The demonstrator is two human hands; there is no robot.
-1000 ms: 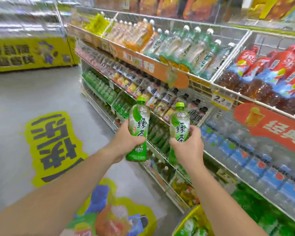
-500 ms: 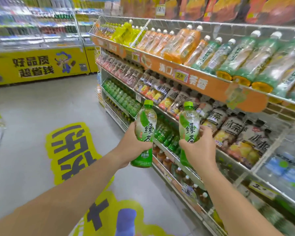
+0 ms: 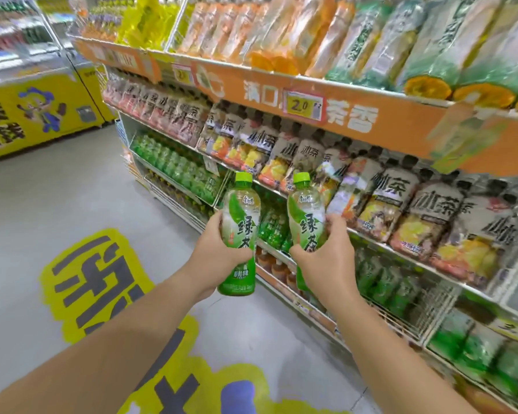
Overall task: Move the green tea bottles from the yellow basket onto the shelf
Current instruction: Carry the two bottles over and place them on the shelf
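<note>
Leftmost, a yellow floor sticker [image 3: 87,279] lies on the grey floor. Above it the left hand [image 3: 219,251] curls its fingers round the middle of the left green tea bottle [image 3: 243,210], held upright with its green cap on top. Just beside it but apart, the right green tea bottle [image 3: 307,213] stands upright in the right hand [image 3: 326,261], thumb across its label. Both bottles are in the air in front of the drinks shelf [image 3: 251,94], level with its rows of bottled tea.
</note>
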